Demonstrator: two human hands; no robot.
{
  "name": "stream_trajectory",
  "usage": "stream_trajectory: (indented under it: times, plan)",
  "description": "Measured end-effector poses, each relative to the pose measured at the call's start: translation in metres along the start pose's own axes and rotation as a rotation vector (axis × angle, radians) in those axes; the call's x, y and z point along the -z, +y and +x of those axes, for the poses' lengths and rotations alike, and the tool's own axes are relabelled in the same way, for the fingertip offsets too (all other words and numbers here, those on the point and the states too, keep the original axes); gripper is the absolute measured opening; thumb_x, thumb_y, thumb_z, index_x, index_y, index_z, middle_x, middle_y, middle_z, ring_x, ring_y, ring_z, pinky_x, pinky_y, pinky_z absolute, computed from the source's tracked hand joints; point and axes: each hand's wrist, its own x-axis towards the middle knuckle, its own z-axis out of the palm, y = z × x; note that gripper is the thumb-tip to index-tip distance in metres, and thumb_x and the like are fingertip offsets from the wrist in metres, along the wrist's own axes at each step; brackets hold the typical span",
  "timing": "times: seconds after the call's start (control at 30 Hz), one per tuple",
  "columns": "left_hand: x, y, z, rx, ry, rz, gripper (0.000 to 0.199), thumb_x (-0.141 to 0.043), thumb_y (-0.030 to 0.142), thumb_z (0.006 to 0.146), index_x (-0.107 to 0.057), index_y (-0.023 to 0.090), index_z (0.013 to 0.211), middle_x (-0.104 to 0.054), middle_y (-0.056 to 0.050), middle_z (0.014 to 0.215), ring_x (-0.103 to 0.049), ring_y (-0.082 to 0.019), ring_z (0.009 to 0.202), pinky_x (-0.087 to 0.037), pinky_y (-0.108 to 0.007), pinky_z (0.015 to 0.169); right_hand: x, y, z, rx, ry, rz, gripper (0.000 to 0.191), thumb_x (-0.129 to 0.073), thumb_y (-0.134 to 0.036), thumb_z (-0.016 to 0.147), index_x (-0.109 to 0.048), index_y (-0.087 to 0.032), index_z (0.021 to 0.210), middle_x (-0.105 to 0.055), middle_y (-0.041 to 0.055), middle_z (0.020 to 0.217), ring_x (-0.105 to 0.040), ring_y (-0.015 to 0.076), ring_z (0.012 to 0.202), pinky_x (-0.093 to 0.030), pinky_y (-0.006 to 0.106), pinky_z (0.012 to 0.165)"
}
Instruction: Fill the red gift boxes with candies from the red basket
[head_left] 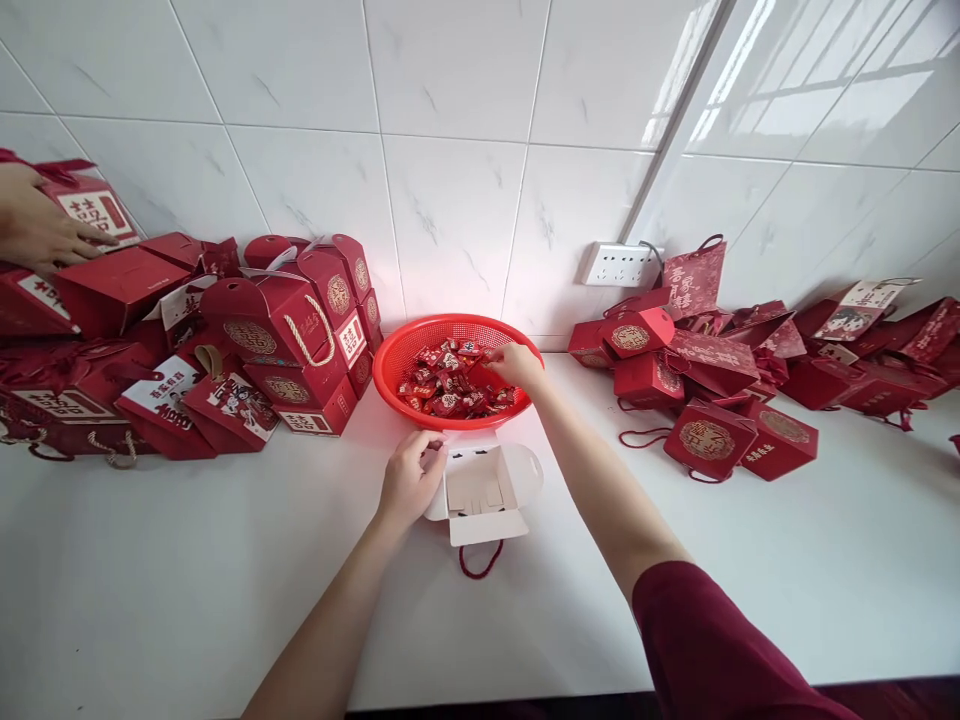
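Observation:
An open gift box (477, 482) stands on the white table, its pale inside facing up with no contents visible. Its flaps are spread, and a dark red cord handle (481, 574) loops out at the front. My left hand (411, 478) is closed on the box's left side, thumb and fingers pinching the edge. Behind the box sits a red plastic basket (384, 385) with several red-wrapped candies (448, 402) in it. My right hand (517, 366) reaches over the basket's right rim, fingertips pinched together at a wrapped candy, which they partly hide.
Red gift boxes (285, 330) are piled on the left, where another person's hand (45, 220) touches one. More red boxes (709, 440) lie on the right. A white power strip (622, 265) is fixed to the tiled wall behind.

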Motion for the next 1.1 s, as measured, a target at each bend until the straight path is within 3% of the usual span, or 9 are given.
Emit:
stream_trajectory:
  times: [0.23,0.3,0.4,0.5,0.57,0.7,0.83,0.97,1.1]
  plan:
    - [-0.004,0.001,-0.001,0.019,-0.018,-0.053,0.019,-0.053,0.031,0.092,-0.066,0.021,0.101,-0.071,-0.004,0.1,-0.066,-0.017,0.092,-0.052,-0.028,0.084,0.019,0.014,-0.06,0.072,0.193,0.286,0.032,-0.041,-0.033,0.098,-0.061,-0.013,0.115,-0.07,0.0096,0.107,-0.065,0.0165,0.096,-0.049,0.025,0.081]
    - [-0.004,0.002,-0.001,0.035,-0.023,-0.082,0.02,-0.053,0.031,0.092,-0.067,0.021,0.103,-0.072,-0.003,0.102,-0.067,-0.017,0.092,-0.053,-0.027,0.084,0.026,0.017,-0.079,0.176,0.124,0.48,0.033,-0.043,-0.038,0.098,-0.06,-0.013,0.11,-0.07,0.0086,0.101,-0.065,0.0158,0.089,-0.05,0.026,0.078]
    - [-0.006,0.001,-0.001,0.062,-0.038,-0.133,0.024,-0.054,0.031,0.091,-0.068,0.021,0.107,-0.073,-0.004,0.107,-0.068,-0.017,0.097,-0.054,-0.028,0.086,0.033,0.017,-0.104,0.343,-0.134,0.73,0.029,-0.051,-0.04,0.094,-0.061,-0.013,0.1,-0.067,0.0052,0.087,-0.061,0.0144,0.074,-0.05,0.027,0.069]
    - [-0.009,-0.001,0.0,0.081,-0.06,-0.168,0.026,-0.054,0.032,0.091,-0.07,0.021,0.108,-0.074,-0.004,0.108,-0.069,-0.019,0.098,-0.054,-0.029,0.089,0.03,0.008,-0.121,0.41,-0.381,0.63,0.019,-0.058,-0.03,0.09,-0.064,-0.016,0.099,-0.068,0.0026,0.085,-0.06,0.0135,0.072,-0.048,0.025,0.066]
    - [-0.01,-0.003,0.0,0.096,-0.074,-0.192,0.027,-0.054,0.033,0.092,-0.071,0.02,0.109,-0.075,-0.005,0.108,-0.07,-0.019,0.099,-0.054,-0.03,0.09,0.021,-0.002,-0.129,0.435,-0.46,0.443,0.014,-0.06,-0.018,0.085,-0.066,-0.017,0.097,-0.07,0.0023,0.087,-0.061,0.0142,0.075,-0.046,0.024,0.066]
    - [-0.012,-0.004,0.0,0.108,-0.111,-0.211,0.03,-0.052,0.036,0.093,-0.07,0.019,0.109,-0.075,-0.005,0.105,-0.071,-0.02,0.095,-0.056,-0.03,0.085,0.003,-0.019,-0.137,0.424,-0.331,0.175,0.021,-0.053,-0.007,0.085,-0.066,-0.017,0.097,-0.071,0.0048,0.095,-0.063,0.0158,0.082,-0.044,0.024,0.071]
    - [-0.011,-0.001,-0.001,0.119,-0.118,-0.195,0.031,-0.051,0.037,0.093,-0.07,0.019,0.111,-0.076,-0.005,0.101,-0.072,-0.02,0.089,-0.058,-0.029,0.08,-0.002,-0.023,-0.139,0.404,-0.26,0.107,0.021,-0.056,-0.01,0.084,-0.062,-0.016,0.103,-0.07,0.0072,0.098,-0.063,0.0177,0.084,-0.043,0.024,0.07]
    - [-0.009,0.003,-0.002,0.105,-0.121,-0.146,0.03,-0.05,0.035,0.094,-0.071,0.021,0.111,-0.076,-0.004,0.103,-0.072,-0.02,0.091,-0.057,-0.029,0.082,0.001,-0.022,-0.14,0.466,-0.362,0.206,0.037,-0.059,-0.008,0.079,-0.055,-0.017,0.115,-0.069,0.0053,0.099,-0.062,0.0164,0.081,-0.043,0.023,0.066]
    - [-0.009,0.007,-0.003,0.086,-0.113,-0.125,0.03,-0.051,0.034,0.094,-0.071,0.021,0.111,-0.075,-0.005,0.109,-0.071,-0.021,0.099,-0.055,-0.03,0.088,0.0,-0.025,-0.141,0.447,-0.511,0.084,0.034,-0.05,-0.001,0.077,-0.063,-0.018,0.103,-0.07,0.0037,0.09,-0.061,0.0154,0.073,-0.039,0.023,0.061]
